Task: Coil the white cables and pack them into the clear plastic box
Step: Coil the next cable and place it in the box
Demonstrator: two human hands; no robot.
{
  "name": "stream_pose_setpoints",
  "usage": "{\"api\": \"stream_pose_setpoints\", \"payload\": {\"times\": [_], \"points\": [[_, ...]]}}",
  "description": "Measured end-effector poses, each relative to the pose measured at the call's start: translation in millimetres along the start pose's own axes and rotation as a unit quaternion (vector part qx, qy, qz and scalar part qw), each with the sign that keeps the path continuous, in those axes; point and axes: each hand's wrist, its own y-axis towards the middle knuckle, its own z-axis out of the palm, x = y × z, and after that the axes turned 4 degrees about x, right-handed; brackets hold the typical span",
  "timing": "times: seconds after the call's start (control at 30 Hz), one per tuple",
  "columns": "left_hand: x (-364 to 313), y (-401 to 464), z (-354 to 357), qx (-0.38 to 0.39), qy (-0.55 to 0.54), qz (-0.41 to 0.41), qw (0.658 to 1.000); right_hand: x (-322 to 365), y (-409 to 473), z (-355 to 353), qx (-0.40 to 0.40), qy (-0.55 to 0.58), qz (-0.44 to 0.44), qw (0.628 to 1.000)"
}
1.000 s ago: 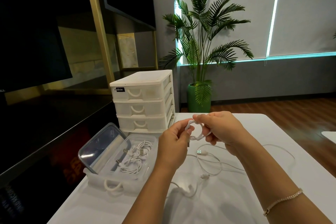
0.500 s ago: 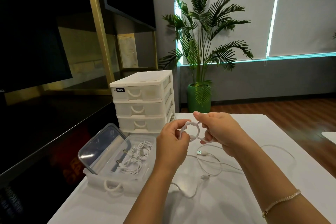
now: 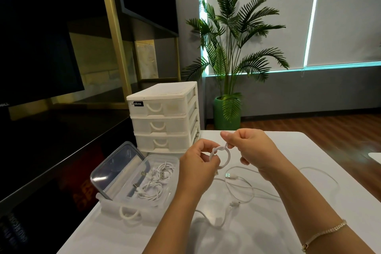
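Pinching a small white cable coil (image 3: 221, 158) between them, both hands are raised above the desk (image 3: 268, 231), just right of the clear plastic box (image 3: 142, 189). The left hand (image 3: 198, 168) has its thumb and fingers curled round the coil's left side. The right hand (image 3: 250, 148) pinches a short end of cable that rises from the top of the coil, with its other fingers curled. The coil forms a tight ring, held roughly upright and clear of the desk.

To the right of the box, loose white cables (image 3: 243, 192) lie in slack loops on the desk under the hands, one with a green-tipped plug (image 3: 228, 175) just below the coil. The box sits at the desk's left edge with its lid (image 3: 115, 169) tilted up on the far left side, and inside it lie coiled white cables (image 3: 153, 183) with metal plugs showing. Just behind the box stands a white drawer unit (image 3: 165, 117) of three drawers. Well behind the box, on the floor, a potted palm (image 3: 228, 64) stands by the wall. A thin bracelet (image 3: 323, 233) circles the right wrist.
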Motion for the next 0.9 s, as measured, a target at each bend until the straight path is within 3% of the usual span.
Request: {"api": "stream_pose_setpoints", "payload": {"times": [0.9], "points": [[-3.9,-3.9,4.0,-0.092,0.023,0.093,0.991,3.2,-2.0,0.5,-0.030,0.004,-0.011,0.999]]}}
